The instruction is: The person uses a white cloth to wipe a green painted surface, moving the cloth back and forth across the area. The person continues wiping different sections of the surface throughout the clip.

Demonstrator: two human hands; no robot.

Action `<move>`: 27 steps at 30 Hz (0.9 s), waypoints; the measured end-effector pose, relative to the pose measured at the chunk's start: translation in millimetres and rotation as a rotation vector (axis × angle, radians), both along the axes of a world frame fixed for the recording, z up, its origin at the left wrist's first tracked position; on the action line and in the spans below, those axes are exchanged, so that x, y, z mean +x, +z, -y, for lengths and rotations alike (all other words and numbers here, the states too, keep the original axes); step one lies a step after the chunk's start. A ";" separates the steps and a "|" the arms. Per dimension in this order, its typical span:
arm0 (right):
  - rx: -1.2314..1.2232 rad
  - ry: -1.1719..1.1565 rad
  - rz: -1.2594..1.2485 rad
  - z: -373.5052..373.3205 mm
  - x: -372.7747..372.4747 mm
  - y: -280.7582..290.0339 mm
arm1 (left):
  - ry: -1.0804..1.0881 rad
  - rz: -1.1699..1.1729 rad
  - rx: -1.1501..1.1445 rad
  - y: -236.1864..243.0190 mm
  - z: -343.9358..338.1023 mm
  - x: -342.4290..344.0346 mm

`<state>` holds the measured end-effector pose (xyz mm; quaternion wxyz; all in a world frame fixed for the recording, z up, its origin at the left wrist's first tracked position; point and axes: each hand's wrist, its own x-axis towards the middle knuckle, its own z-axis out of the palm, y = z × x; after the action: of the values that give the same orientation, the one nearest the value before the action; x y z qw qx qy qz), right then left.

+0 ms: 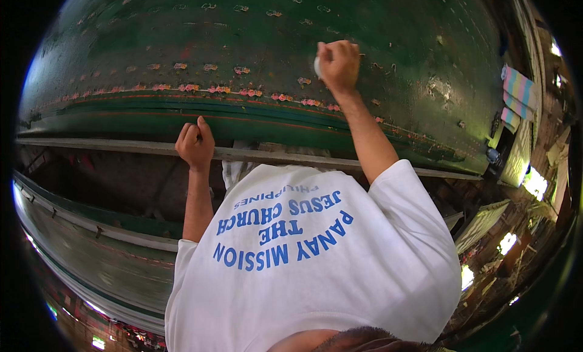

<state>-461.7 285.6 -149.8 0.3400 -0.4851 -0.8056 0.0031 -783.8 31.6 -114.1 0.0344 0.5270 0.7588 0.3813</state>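
Closest in, at the bottom edge, it's dark hair (370,340), and behind it the big white shirt (316,285) filling the lower middle. Up past it the forearms reach onto the green table (273,51) that spans the top of the frame. And here's the action — right of top centre, the right hand (341,63) is in a fist, gripping a white thing (317,66) that peeks out on its left side, too hidden to identify. Left of centre, by the pale rail (121,146), the left hand (195,145) is curled closed, thumb up; whether anything sits inside it, nobody can tell from here.

Between the hands runs a row of pink prints (249,92), with smaller marks above. This looks like rubbing work, so the sound play would be firm, even pressure, the white thing flat and knuckles clear — short overlapping strokes, shoulders square, no leaning too far. Far right, a striped cloth (519,94) hangs well apart from both hands.
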 end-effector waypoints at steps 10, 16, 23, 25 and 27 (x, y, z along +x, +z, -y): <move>0.069 -0.537 0.075 -48.1 132.0 -14.1 | -0.022 0.016 -0.001 -6.4 2.0 -2.3; 0.055 -0.357 0.034 19.2 126.6 -6.3 | -0.038 -0.022 -0.010 -5.3 1.2 -4.8; 0.030 -0.684 0.141 16.5 216.6 -13.2 | -0.044 -0.006 -0.002 -4.2 1.1 -2.1; -0.004 -0.525 0.120 47.3 176.2 -11.6 | -0.035 -0.004 -0.014 -6.2 3.0 -2.5; 0.033 -0.435 0.114 46.1 177.7 -9.8 | -0.041 0.007 -0.014 -5.2 2.5 -2.9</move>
<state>-284.0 239.5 -159.6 0.2944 -0.6413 -0.6998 -0.1111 -786.7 29.1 -119.3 0.0485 0.5410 0.7503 0.3769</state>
